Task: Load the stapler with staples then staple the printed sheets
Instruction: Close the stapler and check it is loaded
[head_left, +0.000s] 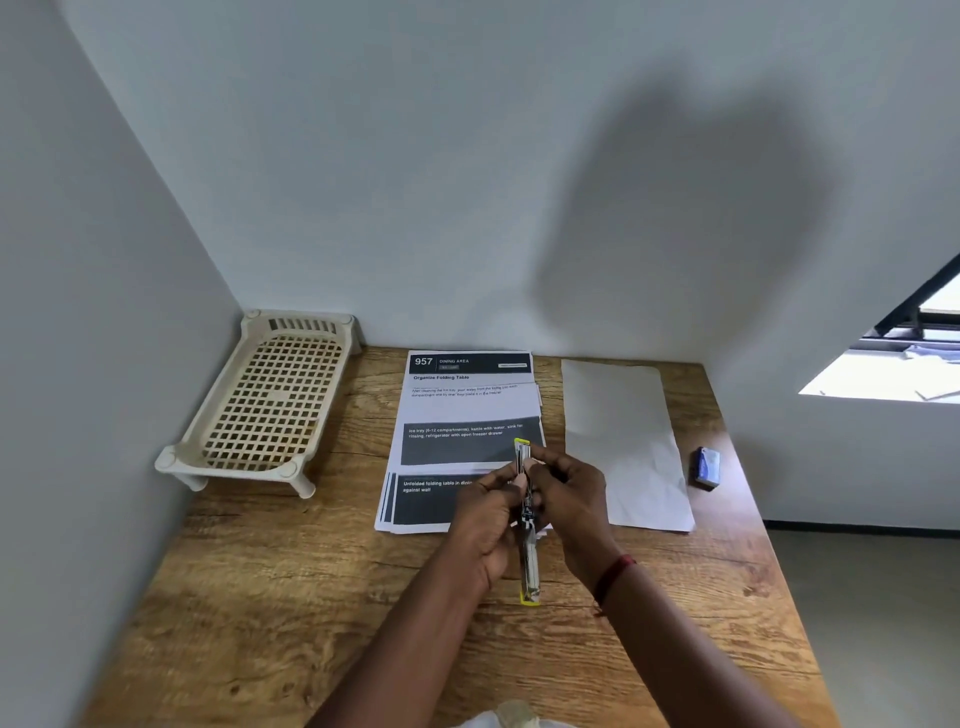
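A yellow and metal stapler (529, 561) is swung fully open, stretched in a line from near the printed sheets toward me. My left hand (485, 519) grips it from the left at the hinge. My right hand (569, 499) pinches it from the right, fingertips on the far half; whether staples are between the fingers I cannot tell. The printed sheets (462, 410), a loose stack with dark header bands, lie on the wooden table (291, 597) just beyond my hands. A small blue staple box (705, 467) rests at the right edge.
A blank white sheet (623, 441) lies right of the printed stack. A cream plastic lattice rack (260, 405) stands in the back left corner. White walls close the left and back sides. The table's right edge drops to the floor.
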